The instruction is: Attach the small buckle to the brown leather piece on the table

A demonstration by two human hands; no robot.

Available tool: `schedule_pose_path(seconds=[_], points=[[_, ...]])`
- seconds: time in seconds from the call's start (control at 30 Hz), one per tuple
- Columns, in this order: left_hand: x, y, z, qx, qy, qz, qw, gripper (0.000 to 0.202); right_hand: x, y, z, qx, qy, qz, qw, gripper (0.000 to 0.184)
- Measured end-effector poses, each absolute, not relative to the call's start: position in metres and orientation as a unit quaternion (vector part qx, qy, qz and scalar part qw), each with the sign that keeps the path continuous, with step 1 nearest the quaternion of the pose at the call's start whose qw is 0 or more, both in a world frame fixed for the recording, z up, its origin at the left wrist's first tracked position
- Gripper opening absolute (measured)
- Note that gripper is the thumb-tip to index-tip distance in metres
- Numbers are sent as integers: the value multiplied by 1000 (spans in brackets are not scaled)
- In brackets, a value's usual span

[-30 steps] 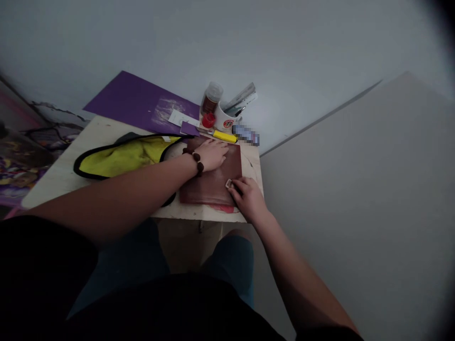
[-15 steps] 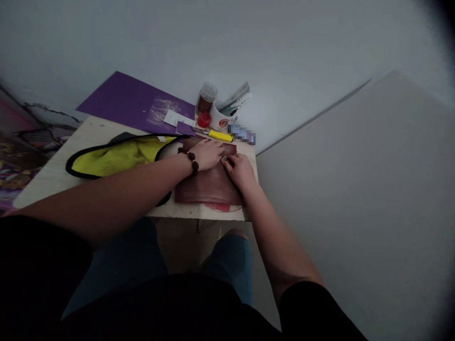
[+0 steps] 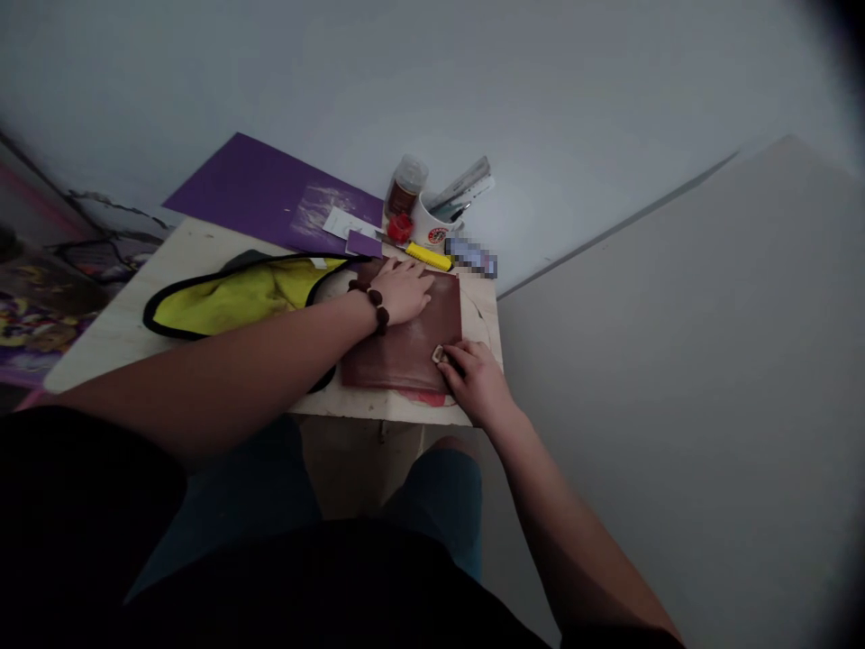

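Observation:
A reddish-brown rectangular sheet (image 3: 402, 356), leather-like and slightly shiny, lies near the front edge of the wooden table. My left hand (image 3: 400, 290) rests flat on its upper part, fingers spread, with a dark beaded bracelet at the wrist. Close to the sheet's lower right side, my right hand (image 3: 477, 379) pinches a small pale block (image 3: 438, 353) between thumb and fingers. The block touches or hovers just over the sheet; I cannot tell which. Its exact kind is too small to make out.
Behind the sheet lie a yellow-handled cutter (image 3: 429, 257) and a red cap (image 3: 400, 228). A white mug (image 3: 432, 225) with rulers and pens stands beside a clear jar (image 3: 406, 185). Yellow cloth with black edging (image 3: 236, 302) and a purple board (image 3: 263, 185) lie left. A grey panel (image 3: 676, 315) borders the right.
My right hand has moved down the sheet toward me with the small pale block, away from my left hand. My left hand stays on the upper part. The view has shifted slightly.

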State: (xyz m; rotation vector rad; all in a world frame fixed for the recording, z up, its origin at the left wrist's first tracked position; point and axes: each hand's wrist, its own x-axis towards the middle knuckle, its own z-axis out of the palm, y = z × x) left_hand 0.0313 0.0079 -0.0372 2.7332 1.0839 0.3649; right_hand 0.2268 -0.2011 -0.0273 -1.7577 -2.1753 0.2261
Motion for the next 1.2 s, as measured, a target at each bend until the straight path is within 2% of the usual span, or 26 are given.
schedule_pose_path(seconds=[0.43, 0.77, 1.0, 1.13, 1.2], points=[[30, 9, -35, 924, 351, 112, 97, 51, 232, -86, -26, -686, -714, 24, 137, 31], [32, 13, -42, 921, 355, 122, 107, 52, 230, -209, -33, -648, -735, 76, 185, 32], [31, 12, -39, 926, 346, 112, 100, 49, 226, -162, -36, -628, -751, 64, 191, 31], [31, 10, -37, 926, 351, 106, 90, 47, 232, -168, -33, -643, -711, 7, 283, 36], [31, 9, -36, 927, 349, 107, 87, 46, 239, -186, -32, -656, -693, 3, 299, 36]])
